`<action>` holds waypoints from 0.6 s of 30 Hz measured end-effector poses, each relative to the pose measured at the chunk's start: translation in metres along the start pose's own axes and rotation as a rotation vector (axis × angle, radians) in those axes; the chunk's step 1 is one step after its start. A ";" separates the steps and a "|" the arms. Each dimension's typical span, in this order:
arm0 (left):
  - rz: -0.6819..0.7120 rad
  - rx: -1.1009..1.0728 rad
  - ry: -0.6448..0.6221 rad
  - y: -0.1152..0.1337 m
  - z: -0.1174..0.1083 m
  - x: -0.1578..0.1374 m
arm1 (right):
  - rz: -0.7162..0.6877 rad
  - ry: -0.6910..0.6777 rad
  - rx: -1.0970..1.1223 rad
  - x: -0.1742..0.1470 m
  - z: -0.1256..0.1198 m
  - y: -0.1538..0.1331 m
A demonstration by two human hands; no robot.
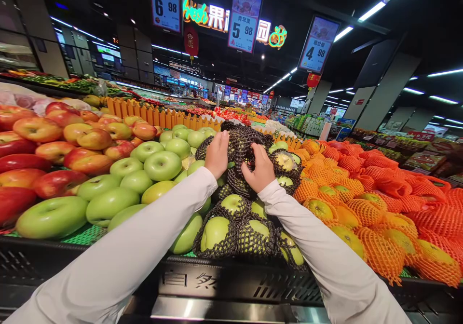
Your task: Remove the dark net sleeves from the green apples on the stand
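Your left hand (217,157) and right hand (263,172) flank the black netting (240,140) at twelve o'clock, fingers (259,154) half curled, whether gripping I cannot tell; it looks light, soft and stretchy, best held by its edges, with bruisable green apples (214,232) at its six o'clock.

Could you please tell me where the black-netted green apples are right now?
In the head view, the black-netted green apples sit just right of centre, between bare green apples and orange-netted fruit, mostly below the left hand and right hand.
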State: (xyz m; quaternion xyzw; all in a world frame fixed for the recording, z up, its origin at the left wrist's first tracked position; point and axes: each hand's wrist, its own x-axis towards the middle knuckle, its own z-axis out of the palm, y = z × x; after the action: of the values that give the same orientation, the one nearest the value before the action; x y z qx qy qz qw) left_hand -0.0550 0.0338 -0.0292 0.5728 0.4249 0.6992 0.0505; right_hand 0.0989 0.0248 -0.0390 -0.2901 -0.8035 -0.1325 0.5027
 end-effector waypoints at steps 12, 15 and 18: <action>0.098 0.059 -0.330 0.018 -0.008 -0.006 | 0.176 0.082 0.018 -0.002 0.008 0.010; 0.228 0.038 -0.385 0.018 -0.007 -0.005 | 0.285 0.181 0.063 -0.002 0.013 0.018; 0.259 0.098 -0.334 0.017 -0.006 -0.003 | 0.342 0.204 0.111 -0.002 0.016 0.023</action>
State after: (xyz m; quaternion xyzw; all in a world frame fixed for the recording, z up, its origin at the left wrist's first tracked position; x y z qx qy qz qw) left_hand -0.0518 0.0184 -0.0201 0.7324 0.3667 0.5737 0.0022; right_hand 0.1017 0.0506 -0.0500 -0.3792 -0.6935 -0.0293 0.6119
